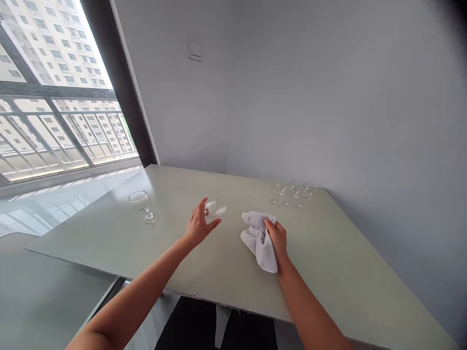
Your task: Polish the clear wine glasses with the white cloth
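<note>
My left hand [199,226] reaches over the pale green table [328,272], fingers curled around a clear stemmed glass [216,208] that it grips near the bowl. My right hand [278,238] is closed on a white cloth [259,238], which hangs bunched just above the tabletop. The two hands are close together near the table's middle. Another clear wine glass [143,205] stands upright to the left of my left hand.
Several small clear glasses [294,193] stand in a group at the far right, near the grey wall. A large window with a railing fills the left side. The table's near edge runs in front of my dark trousers [219,325].
</note>
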Demonstrator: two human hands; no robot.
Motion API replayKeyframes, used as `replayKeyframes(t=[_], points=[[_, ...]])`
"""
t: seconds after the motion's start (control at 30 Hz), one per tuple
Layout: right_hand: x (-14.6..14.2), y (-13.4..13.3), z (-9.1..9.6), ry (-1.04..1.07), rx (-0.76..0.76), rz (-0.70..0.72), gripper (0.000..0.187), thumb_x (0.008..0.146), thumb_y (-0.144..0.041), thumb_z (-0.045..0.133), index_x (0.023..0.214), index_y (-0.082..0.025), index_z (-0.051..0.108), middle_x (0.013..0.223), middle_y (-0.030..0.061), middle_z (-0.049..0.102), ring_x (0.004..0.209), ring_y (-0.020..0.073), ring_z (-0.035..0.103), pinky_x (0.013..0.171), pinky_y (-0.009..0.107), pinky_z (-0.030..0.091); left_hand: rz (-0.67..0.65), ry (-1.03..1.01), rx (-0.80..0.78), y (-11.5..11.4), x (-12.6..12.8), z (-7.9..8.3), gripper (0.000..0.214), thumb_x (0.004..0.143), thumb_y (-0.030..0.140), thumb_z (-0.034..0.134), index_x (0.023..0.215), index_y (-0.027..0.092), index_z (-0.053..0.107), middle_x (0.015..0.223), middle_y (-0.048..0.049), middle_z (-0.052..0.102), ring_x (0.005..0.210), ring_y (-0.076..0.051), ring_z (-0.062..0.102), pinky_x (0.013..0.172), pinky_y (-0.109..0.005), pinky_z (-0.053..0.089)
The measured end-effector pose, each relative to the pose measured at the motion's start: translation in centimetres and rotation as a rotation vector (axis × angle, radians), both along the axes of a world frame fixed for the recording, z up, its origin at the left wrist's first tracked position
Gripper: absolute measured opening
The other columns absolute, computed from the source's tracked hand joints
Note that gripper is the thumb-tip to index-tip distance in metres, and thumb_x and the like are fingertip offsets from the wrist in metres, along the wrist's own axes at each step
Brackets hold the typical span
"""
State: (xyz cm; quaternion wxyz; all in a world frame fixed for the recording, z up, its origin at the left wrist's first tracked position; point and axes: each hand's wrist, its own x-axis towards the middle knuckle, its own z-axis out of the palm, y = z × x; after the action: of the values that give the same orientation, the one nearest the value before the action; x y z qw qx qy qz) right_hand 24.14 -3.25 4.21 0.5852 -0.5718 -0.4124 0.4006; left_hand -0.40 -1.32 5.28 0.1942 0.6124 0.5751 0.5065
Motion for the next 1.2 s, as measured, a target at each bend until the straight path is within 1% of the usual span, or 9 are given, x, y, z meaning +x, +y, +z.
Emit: replayKeyframes(t=[0.13, 0.27, 0.47, 0.6, 0.67, 0.87, 0.97, 1.07, 1.2], points=[[-0.8, 0.0, 1.8, -0.435, 0.269, -0.199, 0.026, 0.081, -0.039, 0.042, 0.087, -0.017, 0.056, 0.071, 0.0011, 0.055, 0.067, 0.0157, 0.049, 0.065, 0.027, 0.041, -0.17, 0.207, 0.044, 2.3, 3.0, -0.7, 0.064, 0.064, 0.042, 0.067, 0.121, 0.023, 0.045, 0.087, -0.0038, 0.055, 0.093, -0.022, 0.052, 0.094, -0.039, 0.03], [-4.1, 0.1, 2.2, -0.604, 0.39, 0.112, 0.035, 0.085, -0.033, 0.039, 0.115, -0.019, 0.049, 0.108, 0.0091, 0.057, 0.098, 0.0202, 0.052, 0.083, 0.032, 0.041, -0.204, 0.307, 0.126, 3.0, 4.9, -2.2, 0.06, 0.072, 0.045, 0.059, 0.125, 0.021, 0.041, 0.09, -0.0065, 0.056, 0.092, -0.023, 0.052, 0.089, -0.036, 0.033], [-5.0, 0.9, 1.5, -0.194, 0.052, 0.671, 0.04, 0.082, -0.042, 0.048, 0.114, -0.019, 0.052, 0.087, 0.0055, 0.062, 0.074, 0.0183, 0.059, 0.057, 0.028, 0.05, -0.167, 0.633, 0.304, 3.2, 4.0, -3.9, 0.057, 0.082, 0.046, 0.045, 0.126, 0.012, 0.037, 0.091, -0.01, 0.056, 0.085, -0.024, 0.049, 0.079, -0.037, 0.035], [-3.8, 1.2, 2.1, 0.12, -0.085, 0.966, 0.043, 0.076, -0.042, 0.059, 0.109, -0.015, 0.056, 0.08, 0.0054, 0.064, 0.068, 0.0177, 0.063, 0.056, 0.029, 0.052, -0.243, 0.71, 0.413, 3.0, 3.6, -3.9, 0.055, 0.084, 0.044, 0.041, 0.126, 0.009, 0.035, 0.094, -0.0126, 0.055, 0.083, -0.023, 0.049, 0.077, -0.037, 0.036], [-3.7, 1.4, 1.9, 0.177, -0.102, 0.951, 0.042, 0.073, -0.042, 0.063, 0.103, -0.012, 0.059, 0.073, 0.0053, 0.065, 0.061, 0.0169, 0.063, 0.054, 0.028, 0.052, -0.26, 0.736, 0.43, 2.7, 3.8, -3.7, 0.054, 0.085, 0.04, 0.04, 0.128, 0.009, 0.033, 0.095, -0.0129, 0.055, 0.083, -0.023, 0.049, 0.077, -0.037, 0.037], [-3.6, 2.2, -0.6, 0.496, -0.164, 0.617, 0.032, 0.07, -0.042, 0.067, 0.078, -0.011, 0.062, 0.051, 0.0009, 0.059, 0.042, 0.0115, 0.056, 0.041, 0.022, 0.048, -0.219, 0.849, 0.47, 2.1, 5.1, -2.4, 0.046, 0.085, 0.032, 0.044, 0.128, 0.016, 0.038, 0.098, -0.0107, 0.058, 0.094, -0.025, 0.051, 0.095, -0.046, 0.03], [-2.9, 2.1, -0.6, 0.459, -0.135, 0.626, 0.031, 0.072, -0.042, 0.065, 0.075, -0.012, 0.061, 0.05, -0.0006, 0.058, 0.041, 0.0109, 0.056, 0.042, 0.022, 0.048, -0.292, 0.807, 0.382, 1.9, 5.2, -2.0, 0.041, 0.086, 0.031, 0.043, 0.124, 0.017, 0.042, 0.097, -0.0096, 0.059, 0.09, -0.023, 0.053, 0.092, -0.043, 0.034], [-1.6, 1.3, 0.9, 0.198, -0.082, 0.77, 0.029, 0.073, -0.039, 0.064, 0.085, -0.012, 0.064, 0.062, 0.0004, 0.062, 0.046, 0.0125, 0.06, 0.05, 0.026, 0.051, -0.437, 0.676, 0.122, 1.7, 4.6, -1.4, 0.044, 0.084, 0.043, 0.045, 0.12, 0.018, 0.043, 0.086, -0.0066, 0.061, 0.077, -0.02, 0.056, 0.075, -0.036, 0.042], [0.1, 0.4, 3.1, -0.014, -0.116, 1.099, 0.027, 0.069, -0.032, 0.067, 0.091, -0.015, 0.066, 0.082, 0.003, 0.064, 0.066, 0.0169, 0.064, 0.058, 0.028, 0.053, -0.998, 0.357, -0.367, 1.9, 3.3, 0.7, 0.044, 0.083, 0.055, 0.037, 0.095, 0.016, 0.053, 0.072, -0.0022, 0.059, 0.061, -0.013, 0.055, 0.056, -0.024, 0.042]])
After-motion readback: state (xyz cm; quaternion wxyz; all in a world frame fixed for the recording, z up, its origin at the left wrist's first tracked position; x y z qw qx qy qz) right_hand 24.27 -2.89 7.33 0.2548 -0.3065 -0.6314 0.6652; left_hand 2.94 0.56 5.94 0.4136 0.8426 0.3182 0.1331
